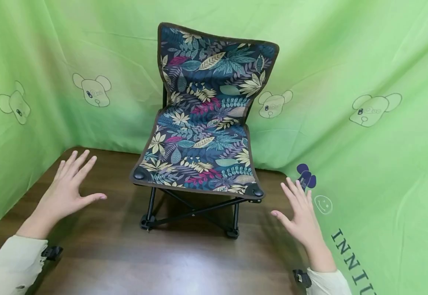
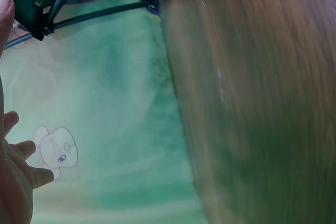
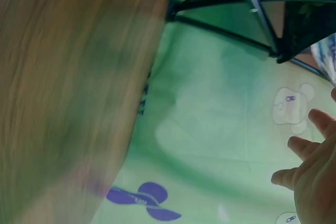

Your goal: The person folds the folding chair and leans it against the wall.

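Pale sleeves (image 1: 11, 266) led to left hand (image 1: 62, 194) and right hand (image 1: 302, 217), fingers spread, flanking the folding chair (image 1: 204, 143) that stood on a table (image 1: 125, 262) and hid some green curtain (image 1: 347, 53), while the left wrist view showed an animal-head print (image 2: 58, 150), the right one purple shapes (image 3: 153, 190), both apart from the chair.

Screened booth (image 1: 347, 49); the kind of room around it cannot be determined.
Green cloth (image 1: 107, 37), printed with cartoon heads (image 1: 97, 93) and lettering (image 1: 344, 248), hangs at the far, left and right sides, close about a brown wood-grain table (image 1: 125, 258).
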The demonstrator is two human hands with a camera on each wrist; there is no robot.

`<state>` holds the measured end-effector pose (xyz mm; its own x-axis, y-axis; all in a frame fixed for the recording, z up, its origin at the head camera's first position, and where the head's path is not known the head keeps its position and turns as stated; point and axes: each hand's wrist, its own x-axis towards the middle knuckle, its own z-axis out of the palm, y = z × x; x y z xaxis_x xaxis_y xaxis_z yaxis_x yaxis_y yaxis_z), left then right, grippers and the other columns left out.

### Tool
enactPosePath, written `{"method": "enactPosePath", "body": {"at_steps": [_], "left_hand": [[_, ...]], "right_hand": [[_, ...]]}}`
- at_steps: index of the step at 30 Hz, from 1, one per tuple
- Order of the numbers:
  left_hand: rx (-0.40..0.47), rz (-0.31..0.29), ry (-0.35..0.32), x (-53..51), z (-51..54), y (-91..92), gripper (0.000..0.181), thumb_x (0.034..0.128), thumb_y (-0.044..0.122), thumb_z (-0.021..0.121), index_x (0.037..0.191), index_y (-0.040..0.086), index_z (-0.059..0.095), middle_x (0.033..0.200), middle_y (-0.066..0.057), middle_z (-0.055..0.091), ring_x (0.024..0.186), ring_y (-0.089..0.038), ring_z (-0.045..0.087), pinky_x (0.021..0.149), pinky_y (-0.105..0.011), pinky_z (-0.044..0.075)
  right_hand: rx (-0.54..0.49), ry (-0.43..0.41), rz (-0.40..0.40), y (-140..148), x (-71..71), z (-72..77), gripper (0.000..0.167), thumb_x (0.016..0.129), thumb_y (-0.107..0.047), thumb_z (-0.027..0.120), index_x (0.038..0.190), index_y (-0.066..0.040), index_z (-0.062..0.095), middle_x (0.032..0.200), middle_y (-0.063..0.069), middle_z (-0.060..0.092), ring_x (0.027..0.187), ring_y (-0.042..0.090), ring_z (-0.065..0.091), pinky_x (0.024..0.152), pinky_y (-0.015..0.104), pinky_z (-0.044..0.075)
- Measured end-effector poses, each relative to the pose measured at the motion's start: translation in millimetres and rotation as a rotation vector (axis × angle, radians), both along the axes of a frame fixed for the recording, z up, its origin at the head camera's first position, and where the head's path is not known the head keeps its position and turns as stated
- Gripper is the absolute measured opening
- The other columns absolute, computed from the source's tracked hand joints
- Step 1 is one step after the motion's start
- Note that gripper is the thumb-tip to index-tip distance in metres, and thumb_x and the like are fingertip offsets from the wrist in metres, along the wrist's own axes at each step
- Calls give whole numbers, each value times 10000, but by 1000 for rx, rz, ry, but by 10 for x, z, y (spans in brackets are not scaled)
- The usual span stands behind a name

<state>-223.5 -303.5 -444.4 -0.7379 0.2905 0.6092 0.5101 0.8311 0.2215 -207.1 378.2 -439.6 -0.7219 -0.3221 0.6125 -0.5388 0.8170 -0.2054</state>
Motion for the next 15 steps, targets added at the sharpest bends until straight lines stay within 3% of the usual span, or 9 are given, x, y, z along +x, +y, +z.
{"method": "enactPosePath", "body": {"at_steps": [6, 10, 15], "left_hand": [[183, -108, 102, 30, 19, 172, 1062, 753, 689, 777, 1571, 114, 419, 1632, -110, 385, 1568, -297, 219, 1298, -405, 129], [292, -176, 168, 24, 54, 267, 1008, 787, 705, 721, 1517, 50, 488, 1573, -161, 458, 1528, -328, 313, 1272, -298, 198], [383, -227, 239, 27, 73, 386, 980, 778, 649, 773, 1455, -20, 538, 1483, -239, 530, 1459, -349, 423, 1235, -258, 280]], "right_hand": [[-141, 54, 64, -147, 104, 63, 942, 877, -683, 652, 1549, -59, 434, 1627, 161, 376, 1562, 268, 241, 1284, 554, 52], [-146, 63, 96, -226, 79, 112, 928, 882, -686, 640, 1541, -61, 450, 1608, 168, 406, 1544, 262, 288, 1297, 483, 75], [-161, 117, 170, -322, 22, 174, 900, 878, -641, 685, 1507, -29, 488, 1564, 199, 457, 1510, 298, 356, 1298, 439, 120]]}}
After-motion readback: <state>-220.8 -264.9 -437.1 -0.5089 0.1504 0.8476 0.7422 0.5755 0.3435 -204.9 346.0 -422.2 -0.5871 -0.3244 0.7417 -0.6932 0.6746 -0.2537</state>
